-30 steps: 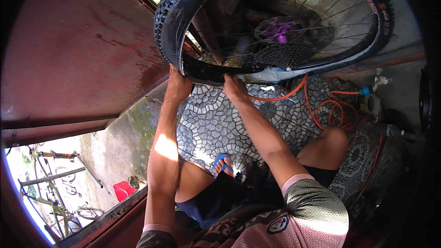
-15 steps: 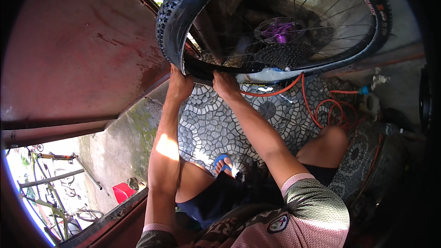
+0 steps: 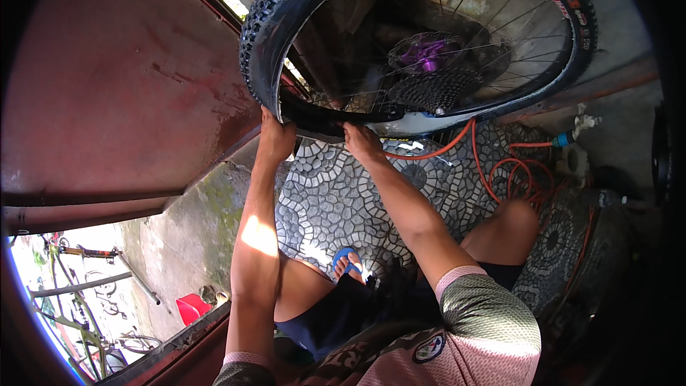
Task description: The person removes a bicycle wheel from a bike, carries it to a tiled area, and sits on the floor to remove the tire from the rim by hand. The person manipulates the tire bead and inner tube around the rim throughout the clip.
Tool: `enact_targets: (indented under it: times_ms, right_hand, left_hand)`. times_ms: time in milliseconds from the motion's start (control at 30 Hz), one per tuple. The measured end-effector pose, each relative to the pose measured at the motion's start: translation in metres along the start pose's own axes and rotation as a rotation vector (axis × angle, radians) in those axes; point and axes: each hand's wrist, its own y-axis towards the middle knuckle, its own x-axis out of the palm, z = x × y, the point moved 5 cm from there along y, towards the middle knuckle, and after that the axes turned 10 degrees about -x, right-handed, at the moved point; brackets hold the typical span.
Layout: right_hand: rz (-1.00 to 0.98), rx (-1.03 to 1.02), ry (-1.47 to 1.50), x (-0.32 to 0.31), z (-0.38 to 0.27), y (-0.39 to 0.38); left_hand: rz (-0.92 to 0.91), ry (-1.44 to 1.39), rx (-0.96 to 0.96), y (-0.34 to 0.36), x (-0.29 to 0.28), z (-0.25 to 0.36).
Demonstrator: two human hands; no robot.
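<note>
I hold a bicycle wheel with a knobby black tyre [image 3: 266, 43] up in front of me. Its spokes lead to a purple hub [image 3: 423, 53] with a dark sprocket cluster [image 3: 434, 89] below it. My left hand [image 3: 277, 136] grips the lower left of the tyre. My right hand [image 3: 363, 141] grips the tyre's lower edge a little to the right of it. Both arms reach up from the lower edge of the picture.
A rusty red metal door [image 3: 114, 86] fills the left. Below lies patterned cobble paving [image 3: 336, 193] with a coiled orange hose [image 3: 507, 171]. My foot in a blue sandal [image 3: 347, 261] rests on it. A red container [image 3: 191, 307] and parked bicycles [image 3: 78, 300] stand lower left.
My right hand has slid left along the tyre's lower edge, closer to my left hand. The wheel has shifted slightly.
</note>
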Motion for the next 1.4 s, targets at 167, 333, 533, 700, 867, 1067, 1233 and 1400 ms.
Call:
enact_targets:
  times_ms: [167,333,533,700,867,1067,1233,1400]
  right_hand:
    - [-0.035,-0.145,0.141,-0.01,-0.05,0.004]
    - [0.354,-0.451,0.209,-0.037,-0.148,0.015]
    - [0.063,-0.117,0.085,-0.014,-0.043,0.018]
    - [0.069,-0.308,0.465,-0.058,-0.128,0.008]
    - [0.109,-0.461,0.422,-0.047,-0.119,0.022]
    - [-0.07,-0.284,0.332,-0.046,-0.085,-0.001]
    - [0.206,-0.438,0.586,-0.066,-0.17,0.002]
    - [-0.148,-0.109,0.239,-0.007,-0.064,-0.002]
  left_hand:
    - [0.013,-0.059,-0.08,0.001,-0.01,-0.019]
    - [0.027,-0.095,-0.156,0.0,-0.014,-0.03]
    - [-0.071,-0.379,-0.268,-0.003,0.002,-0.015]
    - [0.023,-0.349,-0.354,-0.025,-0.037,-0.016]
    - [-0.117,-0.695,-0.488,-0.018,-0.013,0.012]
    - [0.518,-0.222,0.209,-0.034,-0.054,0.093]
    - [0.279,-0.164,0.427,-0.014,-0.092,0.224]
    - [0.23,0.052,0.557,0.015,-0.104,0.248]
